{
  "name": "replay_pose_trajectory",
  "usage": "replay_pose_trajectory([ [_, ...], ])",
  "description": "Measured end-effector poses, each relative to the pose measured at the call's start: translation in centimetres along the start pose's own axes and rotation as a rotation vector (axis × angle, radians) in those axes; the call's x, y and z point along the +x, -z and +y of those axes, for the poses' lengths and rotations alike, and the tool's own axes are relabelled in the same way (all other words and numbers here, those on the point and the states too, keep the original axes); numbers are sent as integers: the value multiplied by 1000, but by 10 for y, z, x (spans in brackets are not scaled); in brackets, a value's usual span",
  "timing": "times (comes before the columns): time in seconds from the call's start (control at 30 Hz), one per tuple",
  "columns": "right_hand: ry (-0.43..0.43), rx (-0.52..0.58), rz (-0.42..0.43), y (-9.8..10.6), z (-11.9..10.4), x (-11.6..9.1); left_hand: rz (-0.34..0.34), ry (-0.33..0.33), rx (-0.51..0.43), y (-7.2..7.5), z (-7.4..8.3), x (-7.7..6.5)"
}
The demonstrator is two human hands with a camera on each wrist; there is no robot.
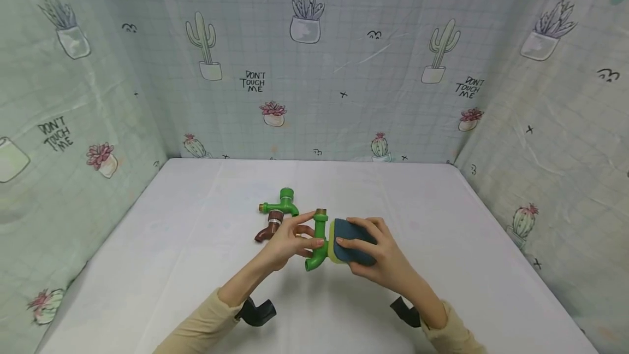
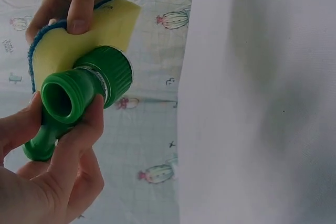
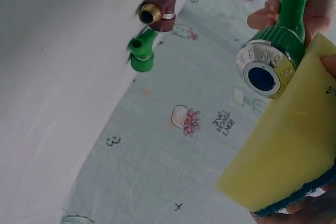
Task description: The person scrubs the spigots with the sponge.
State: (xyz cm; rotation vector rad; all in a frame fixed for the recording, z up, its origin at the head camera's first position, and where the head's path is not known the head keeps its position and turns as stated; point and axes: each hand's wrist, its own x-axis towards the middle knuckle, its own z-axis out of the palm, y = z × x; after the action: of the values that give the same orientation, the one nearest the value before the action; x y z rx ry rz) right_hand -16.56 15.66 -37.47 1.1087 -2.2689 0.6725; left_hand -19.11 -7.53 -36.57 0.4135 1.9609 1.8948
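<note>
My left hand (image 1: 287, 243) pinches a green plastic tap (image 1: 320, 228) between thumb and fingers, raised above the table. In the left wrist view the tap's open spout (image 2: 56, 100) faces the camera. A two-layer sponge (image 1: 355, 236), dark blue on one side and yellow on the other, is gripped by my right hand (image 1: 385, 258). Its yellow face is turned to the tap and appears to touch the knob. The right wrist view shows the knob's silver ring and dark round cap (image 3: 262, 79) beside the yellow foam (image 3: 294, 127).
Behind my left hand, a second green tap (image 1: 286, 202) and a brown tap (image 1: 273, 224) lie close together on the white table (image 1: 206, 288). Cactus-print cloth (image 1: 339, 70) walls the back and both sides. Black wrist mounts (image 1: 257, 313) hang under my forearms.
</note>
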Motion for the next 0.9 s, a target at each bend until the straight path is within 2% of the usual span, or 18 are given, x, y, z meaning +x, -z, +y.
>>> replay_pose_trajectory([
  [0.2, -69, 56, -8, 5, 4, 7, 8, -6, 6, -1, 0, 0],
  [0.37, -85, 34, 32, 6, 4, 8, 65, 24, -74, -3, -2, 2],
  [0.57, 1, -82, 156, 0, 2, 8, 214, 81, -244, -7, -3, 4],
  [0.7, -9, -61, 240, -6, 0, 9, 292, 111, -399, -11, 5, 7],
  [0.77, -29, -26, 262, -9, -1, 9, 330, 105, -497, -13, 11, 10],
  [0.9, -62, 19, 293, -15, -5, 9, 385, 43, -689, -15, 25, 14],
])
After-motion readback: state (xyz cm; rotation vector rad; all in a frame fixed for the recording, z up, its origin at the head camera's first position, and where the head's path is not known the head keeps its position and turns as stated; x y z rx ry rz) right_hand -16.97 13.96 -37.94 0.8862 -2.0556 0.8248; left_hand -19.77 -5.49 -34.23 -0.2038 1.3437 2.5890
